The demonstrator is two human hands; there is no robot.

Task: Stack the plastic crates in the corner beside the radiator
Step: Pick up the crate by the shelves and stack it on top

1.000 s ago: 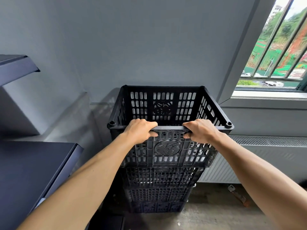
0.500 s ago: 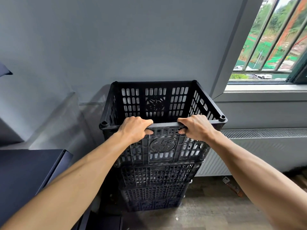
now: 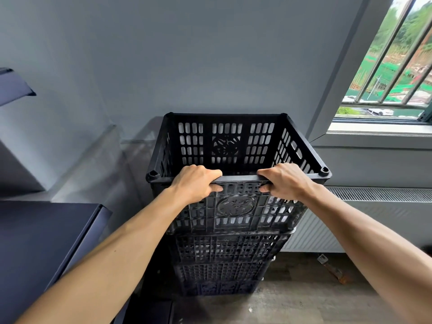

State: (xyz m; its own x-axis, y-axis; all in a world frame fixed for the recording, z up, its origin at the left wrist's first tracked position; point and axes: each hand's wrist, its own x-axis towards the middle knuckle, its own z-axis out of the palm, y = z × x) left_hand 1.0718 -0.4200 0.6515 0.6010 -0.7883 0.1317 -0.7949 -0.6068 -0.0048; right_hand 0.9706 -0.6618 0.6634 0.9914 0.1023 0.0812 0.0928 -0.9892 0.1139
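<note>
Grey walls meet beside the radiator (image 3: 364, 206), where the top crate (image 3: 233, 146) sits on 3 stacked crates (image 3: 222, 260), left hand (image 3: 194, 183) and right hand (image 3: 284, 181) curled around its near rim; likely light, stiff, easiest held there.

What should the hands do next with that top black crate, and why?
Probably ease the grip and let go. The left hand and right hand both grip the near rim of the top crate, which seems to sit squarely on the lower crates in the corner beside the radiator.
</note>
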